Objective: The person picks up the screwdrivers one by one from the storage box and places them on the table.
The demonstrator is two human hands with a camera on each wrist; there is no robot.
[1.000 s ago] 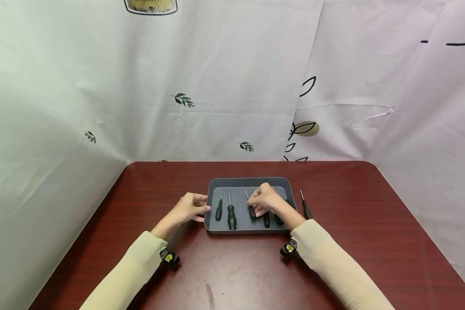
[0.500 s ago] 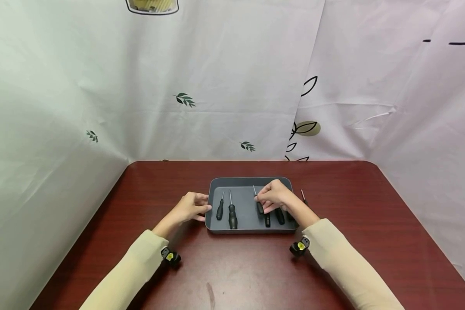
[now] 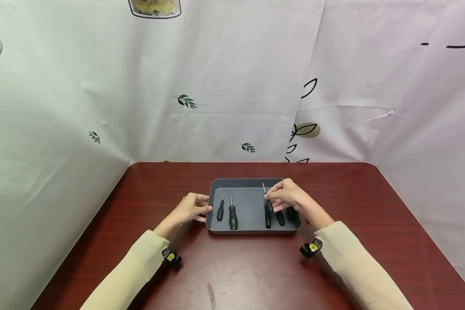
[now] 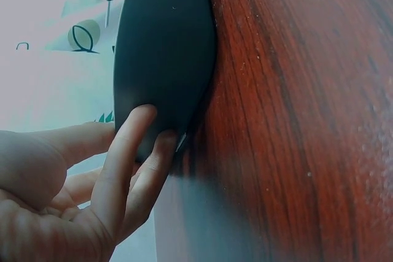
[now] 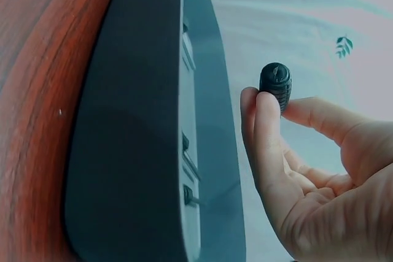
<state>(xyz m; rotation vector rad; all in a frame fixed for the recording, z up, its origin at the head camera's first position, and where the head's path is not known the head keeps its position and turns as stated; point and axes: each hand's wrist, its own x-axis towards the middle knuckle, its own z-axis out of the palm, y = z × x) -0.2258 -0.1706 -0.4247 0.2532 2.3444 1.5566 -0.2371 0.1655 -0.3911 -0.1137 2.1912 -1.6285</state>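
Observation:
A grey rectangular tray [image 3: 249, 231] lies on the table with several black-handled screwdrivers in it. My left hand [image 3: 188, 208] holds the tray's left end, fingers against the outer wall and thumb at the rim. Between thumb and fingertips, my right hand [image 3: 288, 196] pinches a screwdriver [image 5: 275, 81] by its black handle, shaft pointing away, raised over the tray's right part. Beneath and beside that hand lie a ridged screwdriver [image 3: 268, 220] and two others, their shafts mostly hidden. At the tray's left sit a small screwdriver [image 3: 220, 212] and a larger screwdriver [image 3: 233, 218].
The reddish-brown wooden table [image 3: 232, 271] extends on all sides of the tray. White printed cloth [image 3: 217, 86] hangs behind and at both sides. A small camera sits on each wrist, such as the right wrist camera [image 3: 311, 248].
My right hand has lifted the screwdriver from the tray's middle and carried it right. My left hand keeps its place. A screwdriver right of the tray is now hidden behind the right hand.

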